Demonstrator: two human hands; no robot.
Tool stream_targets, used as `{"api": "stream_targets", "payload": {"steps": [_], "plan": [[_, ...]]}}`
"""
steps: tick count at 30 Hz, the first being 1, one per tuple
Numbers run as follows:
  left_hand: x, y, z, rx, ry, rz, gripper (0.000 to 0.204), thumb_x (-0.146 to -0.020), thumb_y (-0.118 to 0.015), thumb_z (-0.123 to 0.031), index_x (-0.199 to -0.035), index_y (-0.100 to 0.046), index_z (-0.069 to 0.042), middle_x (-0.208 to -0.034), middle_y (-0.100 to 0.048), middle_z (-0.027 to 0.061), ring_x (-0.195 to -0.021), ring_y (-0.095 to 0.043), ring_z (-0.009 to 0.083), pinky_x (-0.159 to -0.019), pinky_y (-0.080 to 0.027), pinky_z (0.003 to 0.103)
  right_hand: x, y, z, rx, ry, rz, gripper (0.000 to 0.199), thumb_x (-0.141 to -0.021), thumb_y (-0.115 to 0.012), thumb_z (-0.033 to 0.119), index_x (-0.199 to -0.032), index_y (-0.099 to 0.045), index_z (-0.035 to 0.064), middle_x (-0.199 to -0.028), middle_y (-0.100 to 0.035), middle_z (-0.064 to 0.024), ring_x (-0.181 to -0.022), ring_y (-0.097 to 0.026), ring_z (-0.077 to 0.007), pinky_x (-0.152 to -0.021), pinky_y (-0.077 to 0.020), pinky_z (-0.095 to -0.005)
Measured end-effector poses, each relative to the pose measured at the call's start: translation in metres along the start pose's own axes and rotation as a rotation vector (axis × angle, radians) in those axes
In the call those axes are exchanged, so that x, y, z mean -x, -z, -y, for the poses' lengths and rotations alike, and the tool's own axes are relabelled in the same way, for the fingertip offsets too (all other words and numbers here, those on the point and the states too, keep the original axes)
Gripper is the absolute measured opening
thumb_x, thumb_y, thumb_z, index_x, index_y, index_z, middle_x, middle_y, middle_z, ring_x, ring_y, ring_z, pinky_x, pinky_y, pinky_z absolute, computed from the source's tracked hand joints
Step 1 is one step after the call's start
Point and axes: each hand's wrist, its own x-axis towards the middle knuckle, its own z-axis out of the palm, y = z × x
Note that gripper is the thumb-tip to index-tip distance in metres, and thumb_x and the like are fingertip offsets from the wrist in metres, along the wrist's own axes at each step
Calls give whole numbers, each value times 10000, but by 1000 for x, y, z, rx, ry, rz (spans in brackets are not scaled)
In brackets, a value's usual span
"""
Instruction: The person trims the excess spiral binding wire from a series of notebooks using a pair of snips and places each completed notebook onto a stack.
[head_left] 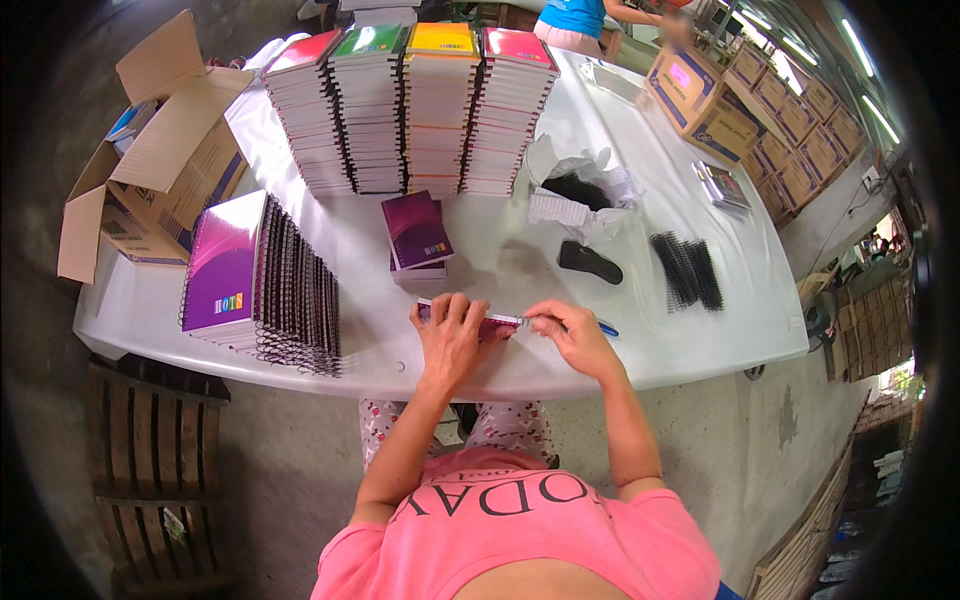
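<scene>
Close to the table's near edge, my left hand [452,340] is wrapped over a purple-covered notebook [500,325], pressing it with the fingers bent. At the notebook's right end, my right hand [572,338] pinches a thin dark spiral binding coil [523,320] with thumb and forefinger. Just beyond my hands lie a few loose purple notebooks [417,232], stacked askew. A blue pen [607,328] rests right beside my right hand. Behind it is a black, elongated object [590,262] whose kind I cannot make out. Several black spiral coils [687,272] lie farther right.
Tall stacks of spiral notebooks [430,115] stand at the back. A row of bound purple notebooks [225,265] leans at the left, near an open carton [165,190]. Crumpled paper [580,215] holds black coils. Across the table, a person [573,22] stands near a carton [700,100].
</scene>
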Motion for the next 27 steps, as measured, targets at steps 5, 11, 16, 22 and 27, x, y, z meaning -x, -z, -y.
{"api": "stream_targets", "payload": {"steps": [5, 11, 16, 22, 27], "plan": [[-2, 5, 7, 43, -10, 49, 431, -654, -717, -518, -852, -578, -161, -904, -485, 9, -980, -456, 220, -837, -269, 491, -26, 18, -34, 30, -191, 143, 251, -863, -548, 149, -1099, -617, 93, -848, -651, -131, -693, -602, -240, -657, -481, -344], [-6, 18, 6, 176, -45, -2, 449, -611, -771, -471, -800, -579, -111, -952, -485, 58, -989, -442, 273, -851, -297, 417, -30, 74, -120, 719, -53, -212, 403, -733, -533, 7, -1117, -627, 89, -1023, -645, -164, -904, -614, -334, -766, -488, -364], [-6, 18, 10, 238, -45, 74, 417, -656, -754, -436, -806, -561, -98, -991, -481, 72, -1045, -410, 293, -947, -276, 477, -24, 68, -120, -157, -80, -266, 417, -693, -554, -37, -1098, -640, 9, -1105, -646, -164, -938, -635, -274, -860, -473, -366], [-8, 21, 17, 214, -67, 177, 422, -649, -762, -416, -822, -556, -91, -1002, -480, 79, -1070, -415, 307, -1033, -218, 551, -29, 0, -57, -794, 158, 298, 293, -725, -560, -97, -973, -696, -21, -1064, -666, -165, -1012, -622, -229, -921, -457, -319], [-9, 20, 17, 229, -68, 174, 444, -621, -787, -406, -814, -553, -83, -1025, -475, 94, -1068, -423, 314, -1016, -240, 548, -29, -1, -45, -747, 102, 322, 234, -727, -599, -60, -930, -708, -19, -1036, -670, -181, -986, -639, -245, -900, -479, -323]]}}
